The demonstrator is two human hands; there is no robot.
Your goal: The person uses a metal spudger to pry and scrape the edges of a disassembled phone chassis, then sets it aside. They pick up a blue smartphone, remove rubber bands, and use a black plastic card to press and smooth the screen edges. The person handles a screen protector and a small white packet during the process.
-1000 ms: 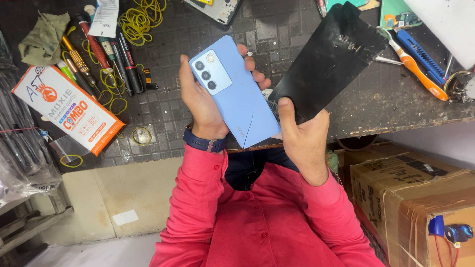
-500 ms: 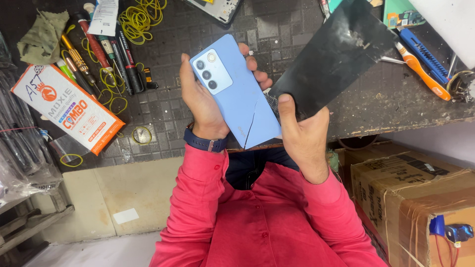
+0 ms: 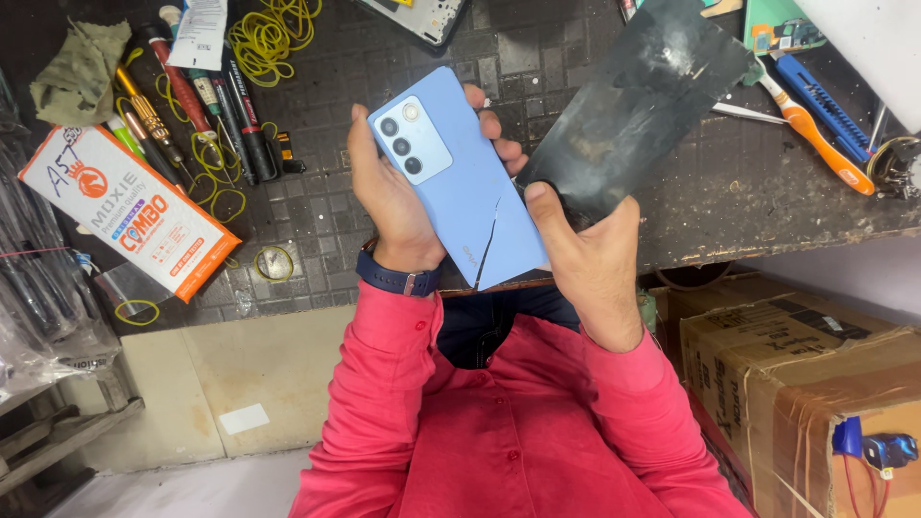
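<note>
Item one: a blue phone [image 3: 460, 182], back face up, cracked near its lower end, held above the edge of the dark grid mat [image 3: 365, 58]. Our left hand [image 3: 393, 197] wraps its left edge, fingers curled round behind to the far side, thumb along the near edge; the grasp is closed and firm.

Item two: a black sheet [image 3: 628, 105], thin and scuffed, about the size of the phone's face. Our right hand [image 3: 585, 254] pinches its lower corner between thumb and fingers, closed on it.

Step in hand, as we judge it: the sheet is parted from the phone and held aside while we steady the handset. The next move likely calls for a free right hand, so the sheet wants a bare patch of bench among the tools.

Orientation: the phone's long axis runs diagonally, camera cluster toward the upper left and away from us, cracked end toward our chest. The sheet slants the other way, up and to the right.

Surroundings: an orange and white box [image 3: 134, 211] at left, yellow rubber bands [image 3: 278, 34], screwdrivers [image 3: 182, 105], an orange-handled cutter [image 3: 815, 134], cardboard cartons [image 3: 796, 364] at lower right.
</note>
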